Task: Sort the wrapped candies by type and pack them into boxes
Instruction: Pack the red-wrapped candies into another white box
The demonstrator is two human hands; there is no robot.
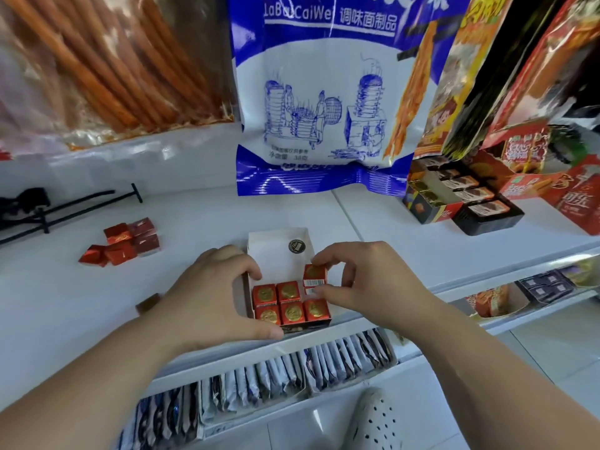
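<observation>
A small white box [279, 251] lies on the white shelf in front of me. Several red cube candies with gold seals [287, 303] fill its near end in two rows. My right hand [373, 284] pinches one more red candy [314, 277], tilted, with a barcode side showing, at the box's right wall. My left hand [211, 293] grips the box's left wall and near corner, thumb along the front. A dark round sticker [296, 246] sits on the box floor at the far end. A loose pile of red candies [125, 243] lies to the left.
A blue and white snack bag [311, 102] hangs behind the box. Boxed snacks [467, 196] stand at the right. A black clip tool [48, 209] lies far left. Rows of sachets [276, 381] fill the shelf below. A white shoe [373, 420] shows at the bottom.
</observation>
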